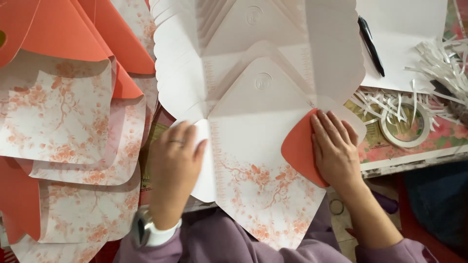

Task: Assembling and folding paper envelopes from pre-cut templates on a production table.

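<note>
Envelope blank (258,160) lay atop the white stack (273,44) on the bench. Right hand (336,148) pressed flat, folding the orange side flap (298,146) inward; left hand (174,165) flattening the left flap. Bottom flap still unfolded.

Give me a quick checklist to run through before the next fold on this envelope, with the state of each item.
1. Right flap folded inward, coral side up, under the right hand: ok.
2. Left flap folded over, pressed by the left hand: ok, though motion blur hides the crease.
3. Envelope blank flat on the stack of unfolded blanks: ok.
4. Bottom flap with floral print not yet folded, hanging past the table edge over the lap: ok.
5. Side flaps' edges aligned with each other: cannot tell.
6. Tape roll and pen away from the fold: ok.
</note>
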